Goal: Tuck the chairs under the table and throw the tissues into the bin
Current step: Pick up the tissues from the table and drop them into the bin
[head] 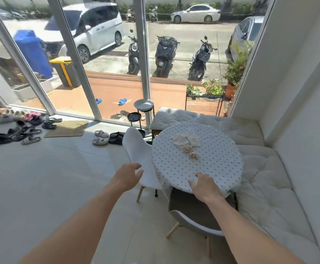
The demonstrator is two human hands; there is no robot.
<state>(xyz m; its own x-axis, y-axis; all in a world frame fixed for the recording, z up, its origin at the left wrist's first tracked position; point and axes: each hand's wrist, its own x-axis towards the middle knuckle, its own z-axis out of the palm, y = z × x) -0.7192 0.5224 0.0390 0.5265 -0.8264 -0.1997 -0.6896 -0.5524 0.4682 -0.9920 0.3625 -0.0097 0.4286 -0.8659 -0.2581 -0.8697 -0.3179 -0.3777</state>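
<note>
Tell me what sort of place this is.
Probably the front room of a home or small shop. Shoes pile by the glass front, a round table has cushioned bench seating, and motorbikes are parked outside.

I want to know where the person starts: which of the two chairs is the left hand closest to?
The white chair at the table's left side; the left hand nearly touches its backrest. The grey chair is under the right hand.

- The worktop [212, 164] just beyond the right hand [205, 187] wore a white cloth dotted with small blue rings.
- The tissues [185, 140] farther past that hand were white, some cream-brown.
- The chair [142, 157] touching the left hand [128, 174] was white.
- The chair below the right hand [189, 212] was grey, with pale wooden legs.
</note>
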